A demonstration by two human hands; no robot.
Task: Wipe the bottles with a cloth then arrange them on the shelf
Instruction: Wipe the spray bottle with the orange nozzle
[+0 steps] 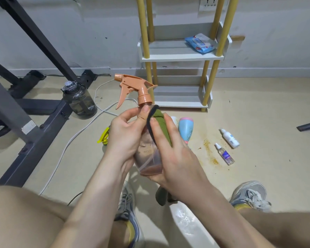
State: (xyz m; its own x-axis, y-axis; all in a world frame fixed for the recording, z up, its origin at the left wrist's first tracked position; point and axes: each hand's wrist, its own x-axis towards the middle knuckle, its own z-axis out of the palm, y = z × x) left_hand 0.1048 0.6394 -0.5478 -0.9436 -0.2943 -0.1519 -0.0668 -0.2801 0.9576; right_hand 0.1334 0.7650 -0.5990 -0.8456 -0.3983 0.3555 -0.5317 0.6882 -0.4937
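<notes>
Orange-triggered clear spray bottle (147, 154), gripped upright, green cloth (160, 122) against it.

1. My left hand (125, 135) and right hand (175, 158) are bare.
2. My left arm (95, 197) and right arm (220, 210) are bare all the way up.
3. My left leg (25, 217) is bare too.
4. I wear grey running shoes, a left shoe (127, 210) and a right shoe (247, 190) with white laces (256, 199).
5. My socks (240, 207) are yellow.

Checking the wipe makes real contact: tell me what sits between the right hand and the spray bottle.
In the head view, the green cloth lies between the right hand and the spray bottle, pressed against its side.
</notes>
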